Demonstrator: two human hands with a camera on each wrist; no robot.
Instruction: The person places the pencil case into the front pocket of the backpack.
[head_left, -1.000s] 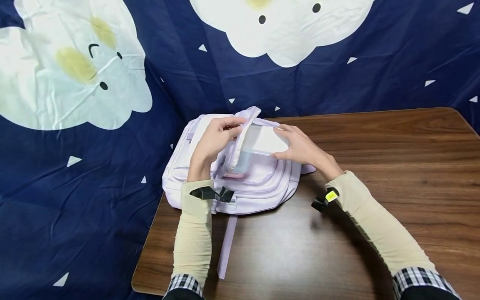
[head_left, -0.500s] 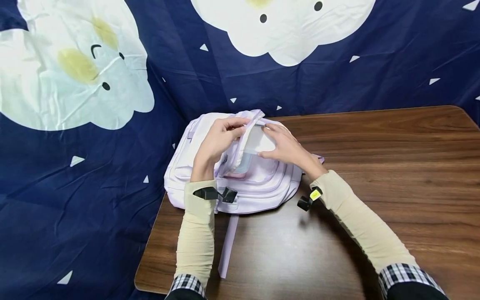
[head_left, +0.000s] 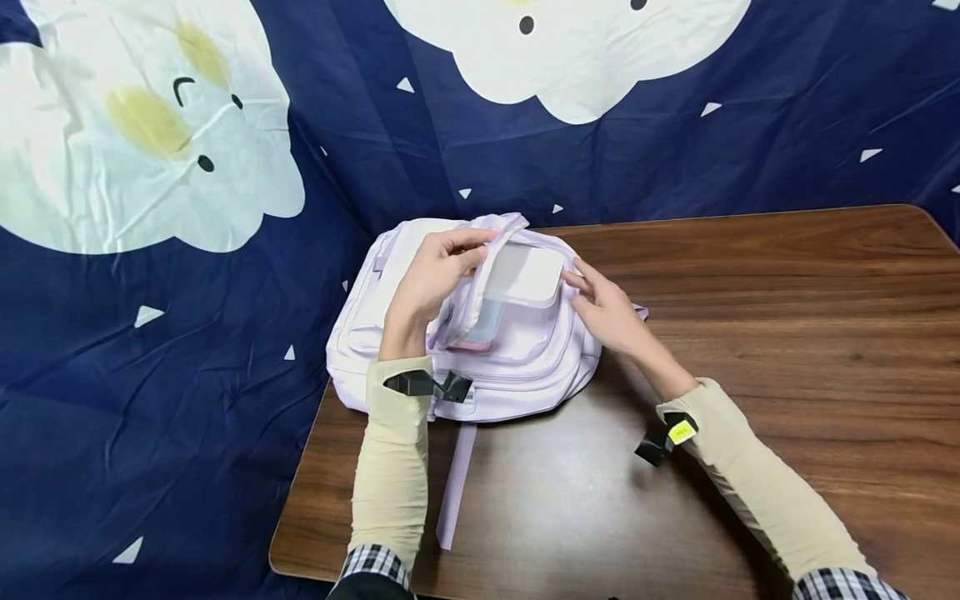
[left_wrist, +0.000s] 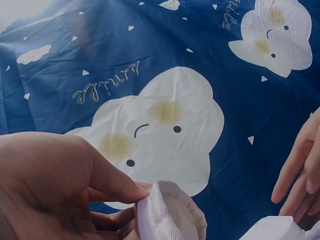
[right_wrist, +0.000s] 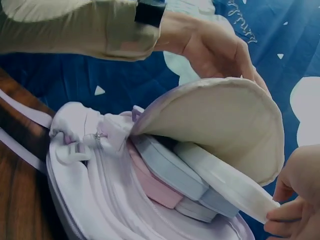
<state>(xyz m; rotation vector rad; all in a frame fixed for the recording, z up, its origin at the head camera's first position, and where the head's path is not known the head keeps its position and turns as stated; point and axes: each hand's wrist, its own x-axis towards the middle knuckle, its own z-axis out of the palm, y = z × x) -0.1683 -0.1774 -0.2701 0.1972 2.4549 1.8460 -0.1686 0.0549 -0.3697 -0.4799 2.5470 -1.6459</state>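
Observation:
A pale lilac backpack lies on the table, its front pocket unzipped. My left hand pinches the edge of the pocket flap between thumb and fingers and holds it raised. Inside the pocket sit a white flat box, a light blue box and a pink box. The white box sticks partway out towards the right. My right hand is at that protruding end, fingers extended; in the right wrist view its fingertips appear to touch the box.
The brown wooden table extends to the right. A lilac strap hangs from the backpack towards the front edge. Behind and to the left hangs a dark blue cloth printed with white clouds.
My right hand first moved left with the white box, sliding it deeper into the pocket, then loosened its grip and drew back right to the box's end. My left hand keeps holding the flap.

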